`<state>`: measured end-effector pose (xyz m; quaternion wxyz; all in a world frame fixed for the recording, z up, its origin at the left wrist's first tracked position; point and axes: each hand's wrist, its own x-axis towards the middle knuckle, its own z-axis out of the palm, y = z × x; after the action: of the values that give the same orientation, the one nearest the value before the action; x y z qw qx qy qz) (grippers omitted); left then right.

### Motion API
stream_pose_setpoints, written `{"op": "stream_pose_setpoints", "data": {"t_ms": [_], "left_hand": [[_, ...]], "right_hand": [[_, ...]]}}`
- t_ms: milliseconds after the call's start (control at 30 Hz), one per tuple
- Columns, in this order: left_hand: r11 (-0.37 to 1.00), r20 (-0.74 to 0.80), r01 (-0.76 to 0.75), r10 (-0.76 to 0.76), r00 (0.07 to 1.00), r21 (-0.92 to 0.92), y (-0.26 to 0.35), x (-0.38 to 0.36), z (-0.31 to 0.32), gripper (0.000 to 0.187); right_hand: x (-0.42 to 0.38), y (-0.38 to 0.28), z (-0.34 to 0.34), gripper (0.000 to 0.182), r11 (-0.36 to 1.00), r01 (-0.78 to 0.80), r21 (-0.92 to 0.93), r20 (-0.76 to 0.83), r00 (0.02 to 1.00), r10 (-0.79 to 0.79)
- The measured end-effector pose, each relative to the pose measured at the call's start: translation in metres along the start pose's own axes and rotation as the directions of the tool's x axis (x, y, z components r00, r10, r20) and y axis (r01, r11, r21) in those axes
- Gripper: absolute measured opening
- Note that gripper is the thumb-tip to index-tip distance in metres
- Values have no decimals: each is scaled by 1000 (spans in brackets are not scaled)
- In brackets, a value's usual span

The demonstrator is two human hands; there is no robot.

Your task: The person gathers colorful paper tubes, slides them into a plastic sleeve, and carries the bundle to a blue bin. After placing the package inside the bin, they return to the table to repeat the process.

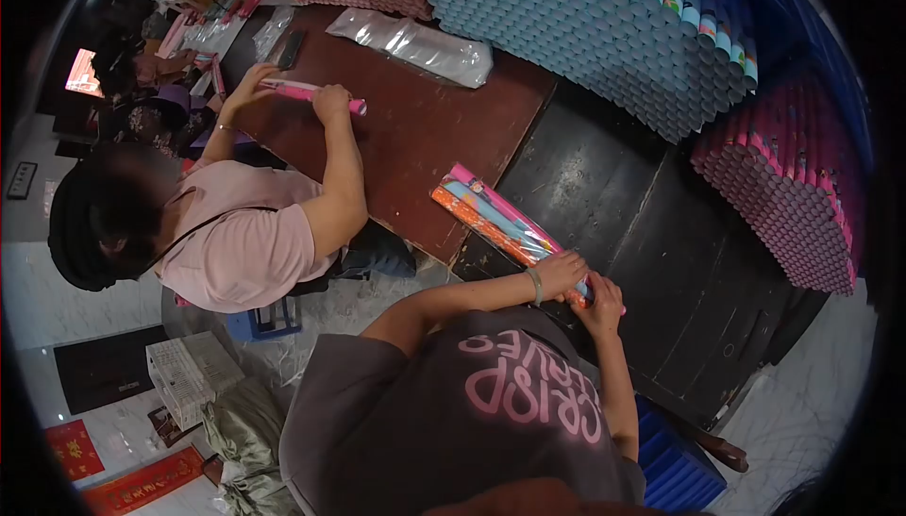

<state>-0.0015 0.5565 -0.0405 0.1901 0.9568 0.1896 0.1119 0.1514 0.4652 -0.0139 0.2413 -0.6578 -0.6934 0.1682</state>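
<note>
On the table lies a bundle of pink, light blue and orange printed rolls (495,222) in shiny clear wrap, slanting from upper left to lower right. My left hand (563,274), with a bracelet at the wrist, rests over the bundle near its lower right end, fingers bent around it. Just beyond, at the very end, my right hand (602,303) grips the rolls and the wrap. The two hands are close together. My palms and parts of my fingertips are hidden.
Stacks of blue tubes (585,35) and pink tubes (783,195) stand behind the black table (689,261). Clear bags (415,47) lie on the brown tabletop (406,158). At left, a co-worker (245,233) holds a pink roll (297,91). Blue crates (675,464) stand below.
</note>
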Motion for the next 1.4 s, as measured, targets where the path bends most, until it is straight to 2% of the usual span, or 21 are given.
{"op": "stream_pose_setpoints", "data": {"t_ms": [33, 100, 133, 200, 267, 333, 400, 467, 500, 600, 700, 800, 833, 867, 933, 967, 1000, 1067, 1233, 1300, 1400], "left_hand": [[1000, 0, 0, 0, 1000, -4, 1, -1, 2, 74], [999, 157, 13, -8, 988, -30, -3, 1, 4, 89], [999, 154, 10, -4, 988, -32, -3, 3, -13, 89], [992, 261, -92, 66, 963, 89, -9, -2, -71, 104], [991, 280, -2, -36, 959, 133, -39, -21, -94, 114], [959, 283, 130, -202, 938, 253, -76, -47, -121, 110], [933, 247, 202, -279, 928, 297, -117, -78, -118, 100], [974, 173, 204, -218, 960, 100, -139, -97, -92, 94], [976, 135, 177, -194, 972, 125, -135, -96, -89, 87], [991, 102, 115, -122, 987, 69, -134, -96, -86, 85], [991, 100, 126, -131, 986, 53, -126, -97, -96, 87], [986, 138, 139, -150, 979, 88, -126, -96, -95, 86], [986, 137, 140, -150, 979, 86, -125, -95, -95, 85], [986, 135, 143, -154, 979, 85, -124, -95, -96, 85], [988, 124, 142, -148, 981, 60, -126, -93, -93, 84], [987, 131, 152, -159, 979, 60, -126, -93, -92, 84], [985, 141, 161, -168, 976, 63, -125, -93, -92, 84], [986, 154, 147, -157, 975, 76, -123, -92, -95, 83], [985, 129, 144, -156, 979, 100, -121, -90, -96, 82], [986, 134, 136, -148, 980, 95, -122, -91, -96, 82], [988, 130, 141, -148, 980, 58, -121, -89, -91, 80]], "right_hand": [[-1, -1, -1, 68, 1000, 8, -5, -4, 1000, -8], [-1, -4, -1, 68, 1000, 12, 3, -7, 1000, -12], [-1, -5, -1, 69, 1000, 14, 13, -10, 1000, -14], [2, -10, -2, 69, 1000, 5, 0, 11, 1000, -5], [4, -13, -3, 69, 1000, -6, -2, 30, 1000, 6], [5, -16, -5, 71, 1000, -14, -20, 49, 999, 15], [5, -14, -2, 71, 1000, -7, -7, 40, 999, 7], [4, -9, -1, 71, 1000, -6, -9, 32, 999, 7], [5, -8, 0, 71, 1000, 0, 1, 43, 999, 0], [3, -7, -3, 71, 1000, -22, 10, 56, 998, 21], [3, -5, -3, 75, 1000, 17, -13, 73, 997, -16], [5, -19, -16, 77, 997, -26, -73, 100, 994, 33], [7, -33, -28, 70, 979, -25, -201, 82, 996, 42], [0, -35, -29, 70, 976, -45, -213, 76, 995, 62], [-18, -33, -24, 53, 964, -254, -75, -223, 947, 232], [-26, -28, -15, 32, 942, -323, -94, -307, 909, 282], [-31, -26, -7, 32, 936, -340, -95, -311, 903, 297], [-25, -30, 8, 21, 910, -410, -54, -323, 870, 373], [-15, -41, 24, 18, 884, -467, -21, -364, 827, 428], [-28, -30, 27, 18, 870, -474, 134, -398, 779, 485], [-48, -15, 15, 17, 852, -504, 144, -458, 729, 509]]}}
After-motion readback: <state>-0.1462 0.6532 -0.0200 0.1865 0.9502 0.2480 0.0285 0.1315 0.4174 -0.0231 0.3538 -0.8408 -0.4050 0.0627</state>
